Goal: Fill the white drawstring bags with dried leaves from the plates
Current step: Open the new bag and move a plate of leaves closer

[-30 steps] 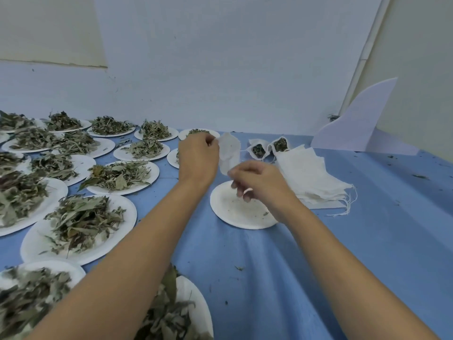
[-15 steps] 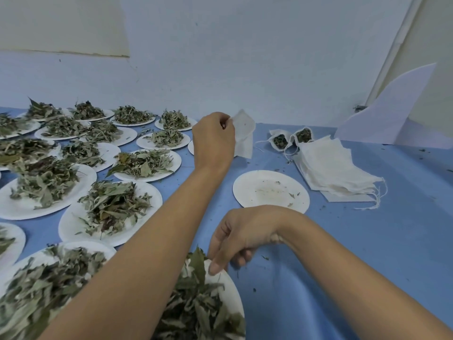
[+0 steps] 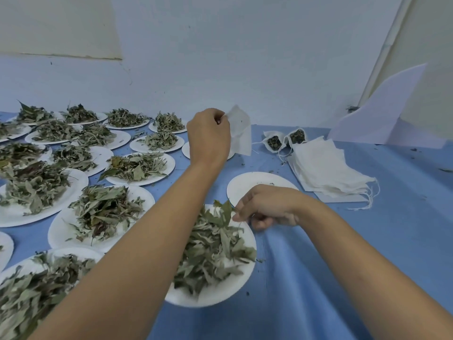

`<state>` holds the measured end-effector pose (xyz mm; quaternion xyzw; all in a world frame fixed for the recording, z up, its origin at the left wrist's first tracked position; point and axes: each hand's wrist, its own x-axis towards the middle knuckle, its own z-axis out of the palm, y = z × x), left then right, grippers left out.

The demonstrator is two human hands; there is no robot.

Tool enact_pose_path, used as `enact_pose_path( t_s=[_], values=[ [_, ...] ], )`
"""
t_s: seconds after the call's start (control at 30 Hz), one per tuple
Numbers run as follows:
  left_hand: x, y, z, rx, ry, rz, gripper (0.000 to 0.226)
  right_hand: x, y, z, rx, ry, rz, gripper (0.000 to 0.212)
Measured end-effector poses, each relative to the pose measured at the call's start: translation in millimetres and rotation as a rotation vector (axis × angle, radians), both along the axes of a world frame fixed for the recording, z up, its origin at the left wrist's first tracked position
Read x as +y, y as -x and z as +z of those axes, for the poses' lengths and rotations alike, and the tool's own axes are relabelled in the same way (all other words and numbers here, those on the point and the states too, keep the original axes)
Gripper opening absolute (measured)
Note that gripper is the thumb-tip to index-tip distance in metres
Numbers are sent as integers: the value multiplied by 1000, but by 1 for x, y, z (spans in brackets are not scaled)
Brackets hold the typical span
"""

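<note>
Pinched by one corner in the left grip, a white drawstring bag, hanging above the far middle of the blue tabletop. In the right grip, fingers curled, a dried leaf atop a heaped plate toward the near edge. Farther right, a stack of empty bags.

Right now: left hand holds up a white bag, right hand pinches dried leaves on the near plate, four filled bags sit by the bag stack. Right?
Not four: the head view shows two filled bags by the bag stack. The rest holds: the left hand holds up a white bag, and the right hand pinches dried leaves on the near plate.
</note>
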<state>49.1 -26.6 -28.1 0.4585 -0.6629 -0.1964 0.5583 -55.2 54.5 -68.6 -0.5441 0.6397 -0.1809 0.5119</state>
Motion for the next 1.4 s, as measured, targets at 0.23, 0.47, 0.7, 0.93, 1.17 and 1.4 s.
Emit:
enact_pose_path(
  t_s=[0.23, 0.47, 0.7, 0.93, 1.17, 1.4],
  values=[
    [-10, -2, 17, -11, -37, 17, 22, -9, 45, 5, -103, 160, -416, 7],
    [-8, 7, -1, 67, -68, 19, 26, -14, 91, -18, 128, 347, -685, 10],
    [2, 20, -19, 231, -127, -11, 19, -15, 90, -32, 441, 488, -719, 17],
    [4, 16, -35, 404, -206, 12, 20, -15, 89, -35, 482, 428, -671, 17],
    [6, 12, -49, 430, -238, 10, 19, -13, 90, -33, 352, 376, -665, 22],
    [17, 15, -47, 355, -60, 18, 21, -10, 67, -15, 312, 934, -689, 12]
  ],
)
